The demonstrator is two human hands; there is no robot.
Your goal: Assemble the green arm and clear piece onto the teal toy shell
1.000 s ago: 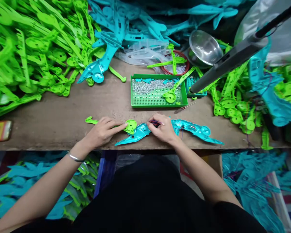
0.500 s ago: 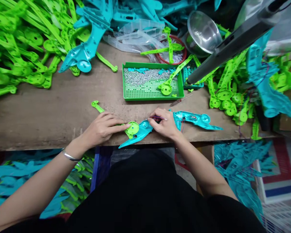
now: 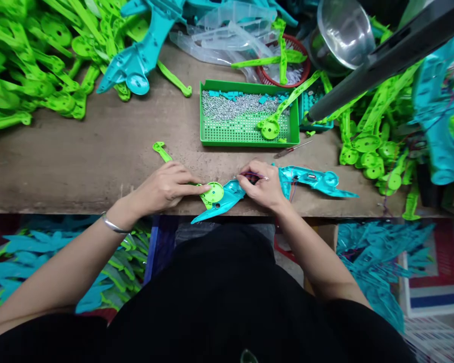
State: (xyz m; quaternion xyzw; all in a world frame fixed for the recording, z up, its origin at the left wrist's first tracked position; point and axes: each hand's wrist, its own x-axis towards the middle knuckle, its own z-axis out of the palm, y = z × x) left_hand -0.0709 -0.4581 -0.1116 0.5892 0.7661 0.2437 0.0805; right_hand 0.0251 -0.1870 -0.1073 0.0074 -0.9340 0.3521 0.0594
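Observation:
A teal plastic shell half [image 3: 230, 197] lies near the table's front edge, its right part [image 3: 314, 177] stretching out past my right hand. Over its left end sits the round disc of a light-green plastic arm [image 3: 214, 192]. My left hand [image 3: 166, 187] is closed around that arm, index finger stretched onto the disc; the arm's thin end sticks out above the knuckles. Thumb and fingers of my right hand [image 3: 263, 185] pinch thin red and purple wires [image 3: 254, 175] over the middle of the shell. The palm hides part of the shell there.
Behind the hands stands a green tray [image 3: 227, 140] of screws with another green arm in it. A screwdriver [image 3: 287, 151] lies beside it. Green parts [image 3: 56, 65] are heaped at left, more [image 3: 371, 151] at right. A grey pole [image 3: 363, 75] slants in from upper right.
The whole view has shifted, so the table things appear further right and higher. Both hands keep nearly the same place on the shell and the green arm.

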